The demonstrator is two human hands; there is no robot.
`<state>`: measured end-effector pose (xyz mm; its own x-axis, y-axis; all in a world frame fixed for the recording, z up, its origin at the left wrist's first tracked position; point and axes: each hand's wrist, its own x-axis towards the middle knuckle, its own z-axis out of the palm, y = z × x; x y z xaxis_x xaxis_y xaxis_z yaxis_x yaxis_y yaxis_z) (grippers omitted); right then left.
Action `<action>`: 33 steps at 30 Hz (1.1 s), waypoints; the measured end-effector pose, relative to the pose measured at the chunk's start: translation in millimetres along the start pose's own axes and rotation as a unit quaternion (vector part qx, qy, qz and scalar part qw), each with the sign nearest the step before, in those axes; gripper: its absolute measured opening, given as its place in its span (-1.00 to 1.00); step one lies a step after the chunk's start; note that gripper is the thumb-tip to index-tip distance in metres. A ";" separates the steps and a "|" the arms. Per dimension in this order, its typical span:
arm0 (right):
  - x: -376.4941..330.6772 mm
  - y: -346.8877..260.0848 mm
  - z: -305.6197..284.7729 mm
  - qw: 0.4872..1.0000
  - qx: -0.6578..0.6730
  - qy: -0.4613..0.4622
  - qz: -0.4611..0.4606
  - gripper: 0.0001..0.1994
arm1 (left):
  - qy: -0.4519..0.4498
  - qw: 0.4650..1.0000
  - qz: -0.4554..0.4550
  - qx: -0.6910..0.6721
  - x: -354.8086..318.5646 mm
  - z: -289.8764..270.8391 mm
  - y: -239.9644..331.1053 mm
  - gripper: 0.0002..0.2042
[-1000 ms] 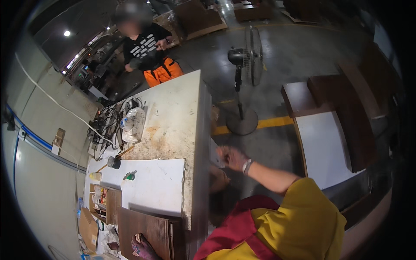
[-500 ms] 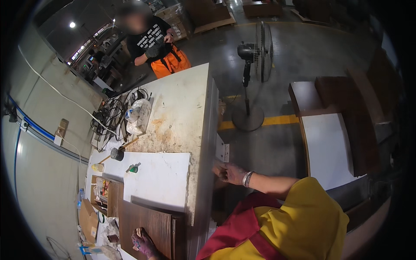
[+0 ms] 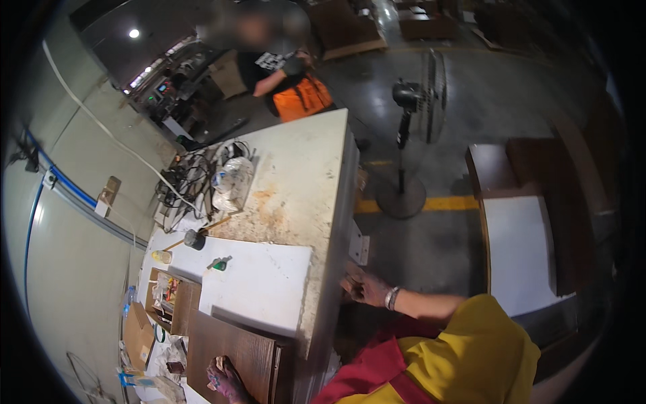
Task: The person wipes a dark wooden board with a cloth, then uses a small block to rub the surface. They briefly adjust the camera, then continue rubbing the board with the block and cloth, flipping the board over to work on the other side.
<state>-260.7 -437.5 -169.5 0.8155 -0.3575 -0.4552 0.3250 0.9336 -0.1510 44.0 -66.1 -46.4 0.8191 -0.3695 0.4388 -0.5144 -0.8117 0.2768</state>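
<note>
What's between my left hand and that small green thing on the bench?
The head view shows the dark brown panel beneath your left hand, then bare white board.

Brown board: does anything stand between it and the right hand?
Yes, the right edge of the bench: the right hand is out beside it, while the brown board lies on top.

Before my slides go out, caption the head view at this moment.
Left hand on a brown panel, right hand beside the workbench, a standing fan beyond.
</note>
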 end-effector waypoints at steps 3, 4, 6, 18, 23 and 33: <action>4.1 8.1 -8.5 0.998 -0.051 -0.035 0.000 -0.78 | -0.009 1.000 -0.009 0.019 2.0 -3.6 -2.6 -0.65; 0.0 7.5 -2.1 0.998 -0.058 -0.031 0.005 -0.78 | 0.004 0.999 0.024 0.044 2.6 -4.1 1.3 -0.63; -5.2 7.7 2.1 0.997 -0.071 -0.021 0.006 -0.77 | 0.031 0.991 0.094 0.090 3.1 -6.5 14.0 -0.60; 20.1 12.5 -14.3 0.994 -0.063 -0.088 0.022 -0.78 | -0.016 0.998 0.040 0.038 0.7 -11.2 18.0 -0.56; 15.0 12.7 4.4 0.994 -0.103 -0.019 0.009 -0.73 | -0.010 0.999 0.018 0.049 -5.3 -13.2 -9.4 -0.60; 24.7 -5.9 -4.2 0.995 -0.074 -0.058 0.015 -0.87 | -0.022 0.995 -0.093 0.035 -0.1 2.9 -31.1 -0.58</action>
<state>-244.5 -451.7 -183.6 0.8765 -0.3210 -0.3587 0.2318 0.9345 -0.2700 60.6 -42.1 -57.5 0.9095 -0.2293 0.3468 -0.3362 -0.8962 0.2893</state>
